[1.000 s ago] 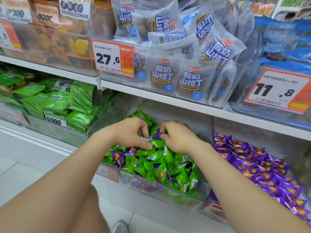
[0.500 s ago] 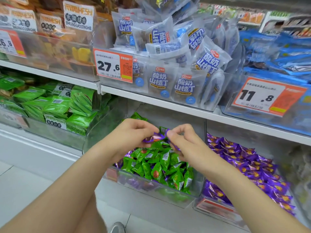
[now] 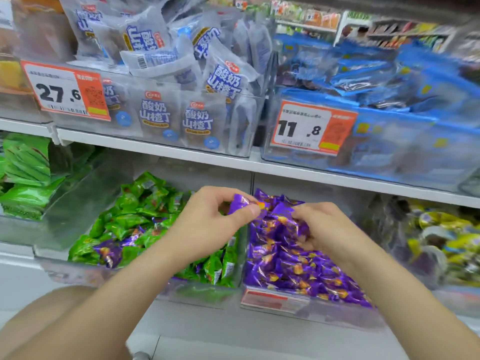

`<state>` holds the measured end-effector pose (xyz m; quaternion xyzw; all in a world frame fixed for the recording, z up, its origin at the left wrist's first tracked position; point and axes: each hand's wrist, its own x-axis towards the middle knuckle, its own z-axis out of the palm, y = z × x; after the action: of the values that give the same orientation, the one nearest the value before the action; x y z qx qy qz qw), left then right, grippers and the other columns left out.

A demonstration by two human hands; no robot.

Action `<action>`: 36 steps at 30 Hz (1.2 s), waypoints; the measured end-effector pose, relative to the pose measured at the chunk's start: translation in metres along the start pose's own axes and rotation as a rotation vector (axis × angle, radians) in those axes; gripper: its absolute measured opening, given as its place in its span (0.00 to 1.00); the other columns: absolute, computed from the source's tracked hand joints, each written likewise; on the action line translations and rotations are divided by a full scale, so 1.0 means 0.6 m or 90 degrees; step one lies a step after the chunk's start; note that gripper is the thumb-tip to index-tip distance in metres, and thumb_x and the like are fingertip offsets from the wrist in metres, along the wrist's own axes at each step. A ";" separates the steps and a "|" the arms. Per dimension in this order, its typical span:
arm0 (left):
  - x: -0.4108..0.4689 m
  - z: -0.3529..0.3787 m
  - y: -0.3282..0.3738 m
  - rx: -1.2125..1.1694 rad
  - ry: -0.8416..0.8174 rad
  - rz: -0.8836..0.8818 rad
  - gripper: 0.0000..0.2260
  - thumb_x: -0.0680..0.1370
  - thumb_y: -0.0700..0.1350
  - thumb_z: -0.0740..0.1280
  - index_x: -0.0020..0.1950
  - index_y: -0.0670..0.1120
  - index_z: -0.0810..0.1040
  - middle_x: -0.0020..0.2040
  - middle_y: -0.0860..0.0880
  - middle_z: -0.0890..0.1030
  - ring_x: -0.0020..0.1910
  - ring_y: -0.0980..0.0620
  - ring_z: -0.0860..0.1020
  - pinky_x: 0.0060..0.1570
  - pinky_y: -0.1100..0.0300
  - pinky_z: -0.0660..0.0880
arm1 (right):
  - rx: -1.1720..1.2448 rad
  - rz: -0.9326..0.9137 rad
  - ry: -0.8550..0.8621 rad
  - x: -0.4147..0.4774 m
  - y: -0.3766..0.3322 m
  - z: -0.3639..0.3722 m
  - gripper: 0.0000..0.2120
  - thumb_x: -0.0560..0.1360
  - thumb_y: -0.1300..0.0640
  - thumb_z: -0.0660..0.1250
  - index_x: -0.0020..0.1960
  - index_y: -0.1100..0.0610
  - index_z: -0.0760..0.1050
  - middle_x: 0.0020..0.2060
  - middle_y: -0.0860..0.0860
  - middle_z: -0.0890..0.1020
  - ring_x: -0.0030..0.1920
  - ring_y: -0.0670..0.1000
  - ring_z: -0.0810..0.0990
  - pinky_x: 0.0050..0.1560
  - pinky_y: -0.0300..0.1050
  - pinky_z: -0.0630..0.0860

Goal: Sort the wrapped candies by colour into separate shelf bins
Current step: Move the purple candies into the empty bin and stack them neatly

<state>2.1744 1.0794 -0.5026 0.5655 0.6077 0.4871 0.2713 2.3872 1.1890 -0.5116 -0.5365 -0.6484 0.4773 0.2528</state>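
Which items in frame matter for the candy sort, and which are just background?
In play: left hand pinching a purple candy; right hand over the purple bin; green bin with green candies and stray purple candies.
Background: white packs, blue packs, price tags, green packets, yellow sweets.

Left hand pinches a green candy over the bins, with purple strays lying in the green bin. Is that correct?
One detail is wrong. The head view shows the candy pinched by the left hand is purple, not green. The rest holds: purple strays lie in the green bin.
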 end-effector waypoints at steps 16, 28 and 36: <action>0.040 0.115 -0.001 0.262 0.034 0.139 0.05 0.77 0.55 0.75 0.51 0.58 0.84 0.32 0.70 0.75 0.32 0.59 0.70 0.46 0.53 0.66 | -0.524 -0.199 0.169 0.108 0.129 -0.111 0.09 0.77 0.60 0.74 0.57 0.53 0.86 0.56 0.54 0.85 0.55 0.56 0.83 0.60 0.44 0.76; 0.043 0.114 -0.002 0.236 0.017 0.148 0.10 0.72 0.60 0.78 0.50 0.59 0.87 0.38 0.63 0.81 0.41 0.58 0.79 0.42 0.71 0.69 | -0.612 -0.243 0.141 0.122 0.137 -0.097 0.13 0.80 0.58 0.69 0.64 0.54 0.83 0.56 0.57 0.80 0.57 0.61 0.81 0.59 0.52 0.79; 0.041 0.114 0.013 0.202 -0.044 0.155 0.10 0.81 0.46 0.72 0.60 0.57 0.85 0.41 0.66 0.83 0.47 0.64 0.83 0.55 0.64 0.78 | -0.123 -0.249 -0.014 0.002 0.037 -0.087 0.10 0.82 0.48 0.68 0.60 0.50 0.84 0.46 0.48 0.88 0.49 0.53 0.86 0.55 0.51 0.82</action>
<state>2.2329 1.1214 -0.5158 0.6870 0.5941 0.3948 0.1386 2.4408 1.2076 -0.5100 -0.4172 -0.7856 0.3604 0.2810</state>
